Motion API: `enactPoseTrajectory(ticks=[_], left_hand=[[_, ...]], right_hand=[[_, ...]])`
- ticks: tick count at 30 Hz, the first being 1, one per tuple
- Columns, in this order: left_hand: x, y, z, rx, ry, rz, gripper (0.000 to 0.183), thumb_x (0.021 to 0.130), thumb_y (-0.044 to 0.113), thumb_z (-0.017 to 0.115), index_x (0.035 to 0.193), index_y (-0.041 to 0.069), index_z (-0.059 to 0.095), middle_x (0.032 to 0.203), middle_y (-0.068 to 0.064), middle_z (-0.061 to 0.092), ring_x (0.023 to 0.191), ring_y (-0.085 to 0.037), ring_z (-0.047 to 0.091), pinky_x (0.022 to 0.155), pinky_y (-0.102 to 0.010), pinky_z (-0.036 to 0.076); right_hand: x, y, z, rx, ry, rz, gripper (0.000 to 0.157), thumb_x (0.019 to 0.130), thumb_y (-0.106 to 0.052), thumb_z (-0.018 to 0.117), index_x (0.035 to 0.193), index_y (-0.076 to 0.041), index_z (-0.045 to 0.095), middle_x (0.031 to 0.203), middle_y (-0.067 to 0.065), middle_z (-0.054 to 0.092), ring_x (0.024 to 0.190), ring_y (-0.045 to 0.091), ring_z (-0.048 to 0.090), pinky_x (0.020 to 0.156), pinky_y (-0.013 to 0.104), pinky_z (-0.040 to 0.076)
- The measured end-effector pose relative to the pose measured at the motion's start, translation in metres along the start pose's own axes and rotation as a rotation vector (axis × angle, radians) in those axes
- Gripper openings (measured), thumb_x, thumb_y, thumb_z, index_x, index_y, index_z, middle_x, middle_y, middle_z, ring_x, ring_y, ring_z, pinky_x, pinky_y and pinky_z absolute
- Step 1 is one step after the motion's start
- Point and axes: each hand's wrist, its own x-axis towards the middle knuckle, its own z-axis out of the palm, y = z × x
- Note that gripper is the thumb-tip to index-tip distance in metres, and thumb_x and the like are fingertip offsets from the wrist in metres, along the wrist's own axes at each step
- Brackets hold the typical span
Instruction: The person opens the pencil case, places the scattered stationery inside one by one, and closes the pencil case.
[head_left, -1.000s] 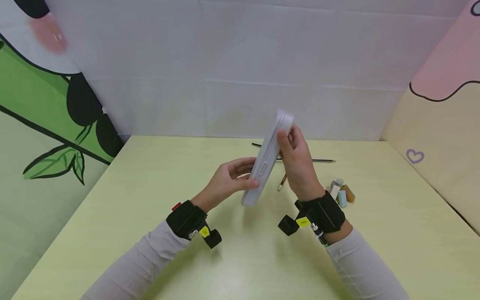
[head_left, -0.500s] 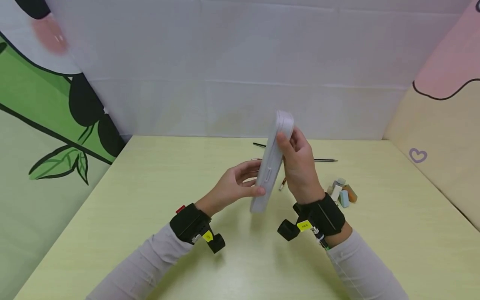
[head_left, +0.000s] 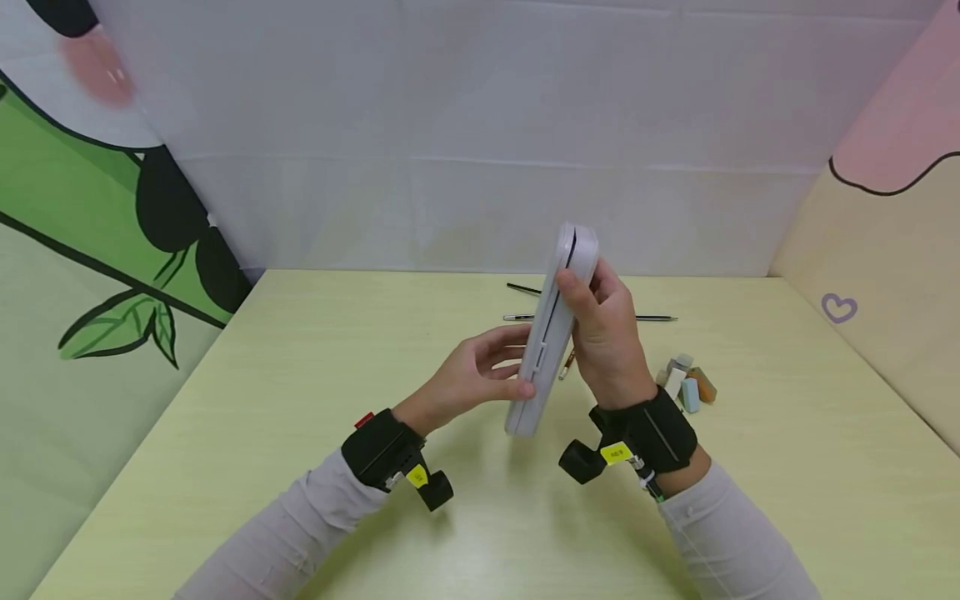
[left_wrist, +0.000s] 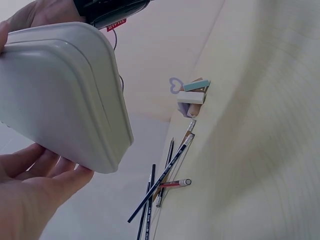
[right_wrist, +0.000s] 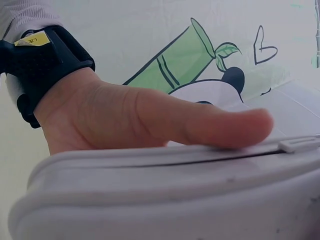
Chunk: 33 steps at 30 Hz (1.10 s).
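A white pencil case (head_left: 553, 333) stands tilted above the table, held between both hands. My left hand (head_left: 476, 371) grips its lower part, thumb on the narrow side below the latch and fingers behind. Higher up, my right hand (head_left: 611, 333) holds it from the right, thumb close to the seam. A thin dark gap shows along the seam near the upper end. The left wrist view shows the smooth broad face of the case (left_wrist: 55, 95); in the right wrist view the latch (right_wrist: 300, 145) sits on the narrow side. The inside is hidden.
Several dark pencils (left_wrist: 165, 172) lie crossed on the table (head_left: 360, 333) behind the case. To the right of the right hand is a small cluster of erasers, one light blue (head_left: 690, 395). A white backdrop (head_left: 412, 125) rises at the table's far edge.
Both hands have shifted slightly right with the case, which has turned more upright. A dark gap has appeared along the seam at its upper end.
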Motion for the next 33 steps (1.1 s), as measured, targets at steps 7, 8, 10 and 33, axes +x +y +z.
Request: enactPoseTrajectory(ticks=[7, 8, 10, 33], left_hand=[[-0.0015, 0.0016, 0.0017, -0.020, 0.004, 0.004, 0.085, 0.066, 0.043, 0.078, 0.135, 0.011, 0.040, 0.136, -0.010, 0.043, 0.121, -0.022, 0.044, 0.102, -0.035, 0.040], [-0.0019, 0.0017, 0.0021, -0.024, 0.003, 0.002, 0.085, 0.066, 0.043, 0.078, 0.135, 0.010, 0.040, 0.136, -0.011, 0.043, 0.120, -0.022, 0.044, 0.102, -0.036, 0.040], [-0.0028, 0.0018, 0.0027, -0.025, 0.005, -0.005, 0.085, 0.067, 0.043, 0.078, 0.136, 0.010, 0.040, 0.136, -0.011, 0.043, 0.120, -0.022, 0.045, 0.102, -0.036, 0.041], [-0.0065, 0.0074, 0.0047, -0.001, -0.010, 0.027, 0.077, 0.071, 0.039, 0.076, 0.134, 0.011, 0.042, 0.133, -0.011, 0.046, 0.117, -0.024, 0.047, 0.101, -0.035, 0.042]], right_hand=[[-0.0014, -0.0018, 0.0014, 0.012, 0.007, 0.015, 0.063, 0.066, -0.046, 0.077, 0.109, -0.008, 0.050, 0.094, 0.001, 0.041, 0.090, 0.016, 0.037, 0.076, 0.026, 0.034], [-0.0018, -0.0017, 0.0015, 0.012, 0.009, 0.017, 0.062, 0.067, -0.045, 0.077, 0.109, -0.008, 0.050, 0.095, 0.001, 0.040, 0.091, 0.016, 0.036, 0.077, 0.026, 0.034], [-0.0028, -0.0017, 0.0016, 0.010, 0.014, 0.024, 0.059, 0.070, -0.042, 0.075, 0.111, -0.008, 0.049, 0.097, 0.001, 0.040, 0.092, 0.016, 0.036, 0.077, 0.026, 0.034], [-0.0061, -0.0031, 0.0009, 0.037, 0.014, 0.009, 0.055, 0.070, -0.046, 0.075, 0.105, -0.011, 0.053, 0.089, 0.000, 0.039, 0.086, 0.016, 0.036, 0.071, 0.027, 0.034]])
